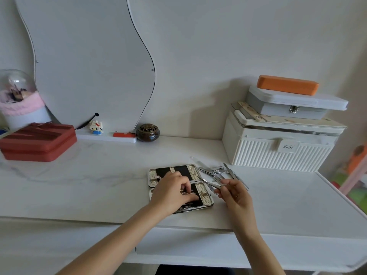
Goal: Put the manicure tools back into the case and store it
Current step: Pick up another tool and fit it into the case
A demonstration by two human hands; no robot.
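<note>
A manicure case (190, 170) lies open flat on the white table, black inside with a silver patterned rim. My left hand (172, 191) rests on its near half, fingers curled over metal tools lying there. My right hand (234, 193) hovers just right of the case, pinching a slim metal tool (210, 184) whose tip points left toward the case. A loose pile of metal tools (220, 172), clippers and files, lies on the table behind my right hand.
A white ribbed storage box (278, 153) stands at the right with a grey box (294, 106) and an orange case (287, 85) stacked on it. A red zip case (37, 142) sits at the left, a dark round pot (148, 132) by the mirror (89, 62).
</note>
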